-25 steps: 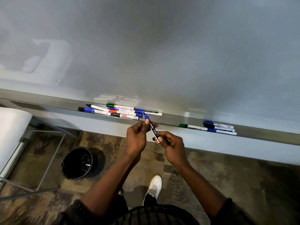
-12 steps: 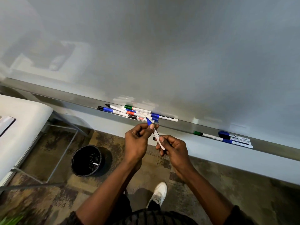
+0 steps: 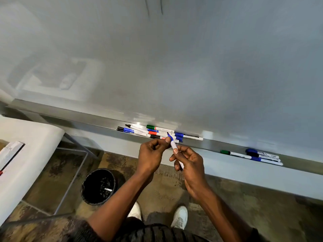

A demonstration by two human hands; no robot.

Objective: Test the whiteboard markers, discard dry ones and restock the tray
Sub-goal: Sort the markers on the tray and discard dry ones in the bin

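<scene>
Test step in hand: white-barrelled marker with a blue nib end (image 3: 172, 144) sits mid-frame, just below the grey metal tray (image 3: 213, 144). Right hand (image 3: 189, 163) grips the barrel, left hand (image 3: 152, 152) pinches the blue end. Likely next: stroke it on the grey whiteboard (image 3: 174, 67) at 12 o'clock. If dry, black round bin (image 3: 89, 199) at 8 o'clock.

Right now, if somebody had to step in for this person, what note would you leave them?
Left hand: pinches the blue end of the white-barrelled blue marker. Right hand: grips its barrel.
Long metal tray under the whiteboard: a jumbled bunch of markers ahead of the hands, a smaller group to the right.
Round black bin on the floor, to the left, with something pale inside.
Done, probably: two faint dark strokes high on the board; which markers are tested, I cannot tell.
Left: test this one, keep or bin it, then the rest.
</scene>
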